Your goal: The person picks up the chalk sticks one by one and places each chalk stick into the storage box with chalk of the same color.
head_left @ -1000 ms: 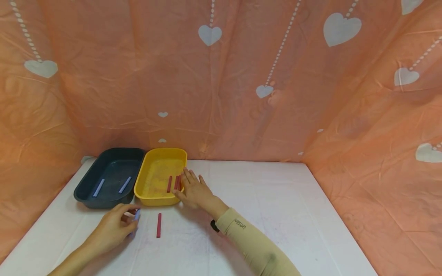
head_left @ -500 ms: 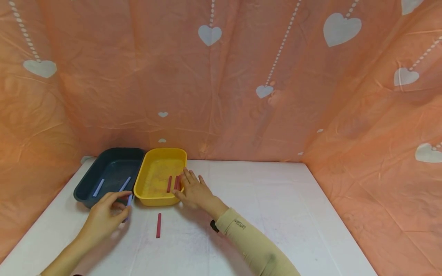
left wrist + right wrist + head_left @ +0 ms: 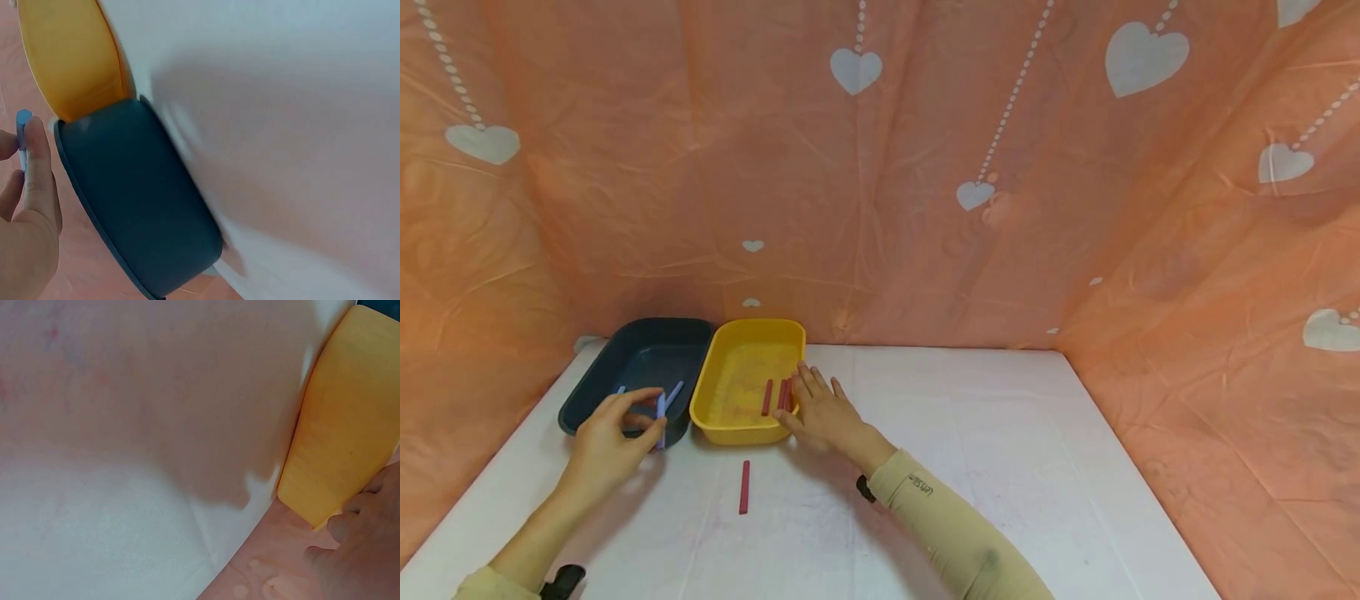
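My left hand [image 3: 606, 442] pinches a lavender chalk stick [image 3: 661, 419] between thumb and fingertips, held upright over the near edge of the dark blue tray [image 3: 651, 327]. In the left wrist view, the chalk stick's blue end [image 3: 24, 115] shows between the fingers. Inside the dark tray lie two lavender sticks, one [image 3: 674, 393] at the right, the other mostly hidden by my hand. My right hand [image 3: 831, 417], fingers straight and spread, rests against the right rim of the yellow tray [image 3: 741, 433]. Several red chalk sticks [image 3: 767, 397] lie in that tray near my fingers.
One red chalk stick [image 3: 744, 487] lies on the white table [image 3: 985, 467] in front of the yellow tray. Both trays stand side by side at the back left. An orange curtain with white hearts [image 3: 910, 250] rises behind and along both sides.
My left hand has moved left and away from me, from beside the red stick to the dark tray, with the lavender chalk stick pinched throughout. My right hand has stayed in place.
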A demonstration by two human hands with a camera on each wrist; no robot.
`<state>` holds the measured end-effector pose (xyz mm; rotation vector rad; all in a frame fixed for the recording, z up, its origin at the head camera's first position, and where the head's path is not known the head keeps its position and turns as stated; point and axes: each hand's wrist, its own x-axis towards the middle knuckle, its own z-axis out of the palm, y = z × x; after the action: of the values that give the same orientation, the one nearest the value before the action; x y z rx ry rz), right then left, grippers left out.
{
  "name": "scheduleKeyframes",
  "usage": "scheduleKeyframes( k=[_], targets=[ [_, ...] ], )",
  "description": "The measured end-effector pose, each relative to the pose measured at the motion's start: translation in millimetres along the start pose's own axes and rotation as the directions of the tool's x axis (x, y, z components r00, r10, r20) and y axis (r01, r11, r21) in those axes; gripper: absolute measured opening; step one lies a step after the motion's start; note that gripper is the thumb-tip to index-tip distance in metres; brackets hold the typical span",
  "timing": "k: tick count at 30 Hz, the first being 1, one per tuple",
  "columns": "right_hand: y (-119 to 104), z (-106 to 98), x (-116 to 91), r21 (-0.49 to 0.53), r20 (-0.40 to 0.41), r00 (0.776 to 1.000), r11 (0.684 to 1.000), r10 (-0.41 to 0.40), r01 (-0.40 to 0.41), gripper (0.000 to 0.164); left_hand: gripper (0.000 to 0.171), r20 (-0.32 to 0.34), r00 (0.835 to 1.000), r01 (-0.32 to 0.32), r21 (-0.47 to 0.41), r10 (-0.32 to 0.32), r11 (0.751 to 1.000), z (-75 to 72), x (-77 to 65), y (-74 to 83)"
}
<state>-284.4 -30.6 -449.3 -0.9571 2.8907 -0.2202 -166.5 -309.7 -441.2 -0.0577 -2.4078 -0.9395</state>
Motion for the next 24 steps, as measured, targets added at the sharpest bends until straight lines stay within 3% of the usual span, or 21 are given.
scheduleKeyframes(
  k=[6, 17, 24],
  targets=[
    [0.1, 1.3, 0.9, -0.001, 0.003, 1.000, 1.000, 0.002, -0.002, 0.079, 0.042, -0.013, 1.000, 0.011, 0.005, -0.011, 1.000, -3.9, 10.4, -7.8],
    [0.6, 0.2, 1.8, -0.011, 0.004, 1.000, 1.000, 0.009, -0.009, 0.079, 0.043, 0.022, 0.997, 0.075, 0.008, -0.076, 0.997, -8.5, 33.5, -26.0],
    [0.9, 1.6, 2.2, -0.014, 0.001, 1.000, 1.000, 0.009, -0.009, 0.079, 0.046, 0.092, 0.993, 0.066, 0.041, -0.069, 0.997, -10.9, 45.9, -36.3]
  ],
)
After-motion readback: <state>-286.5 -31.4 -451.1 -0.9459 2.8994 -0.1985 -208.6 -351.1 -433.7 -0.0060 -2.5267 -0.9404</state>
